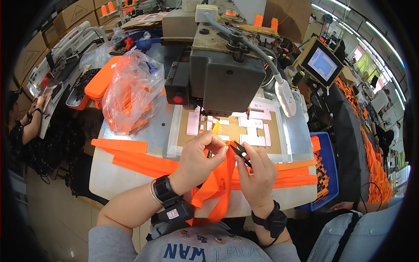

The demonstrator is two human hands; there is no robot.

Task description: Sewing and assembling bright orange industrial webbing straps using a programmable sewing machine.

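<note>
My left hand (200, 155) pinches an end of bright orange zipper tape (220, 183) at the middle of the view, its fingertips beside the blades of small black snips (240, 153). The snips sit in my right hand (257, 174), angled toward that pinched end. A yellow strip (216, 127) rises just above my left fingers. Orange tape hangs from my hands toward my lap, and longer orange strips (131, 157) lie across the pale table edge (109, 183) under my forearms.
A sewing machine head (222, 78) stands over a cardboard template (183, 135). Bagged orange pieces (131, 96) lie left; a screen (318, 61) and blue bin (331, 174) stand right. A co-worker (30, 122) works at left; another person's hand (345, 205) is at lower right.
</note>
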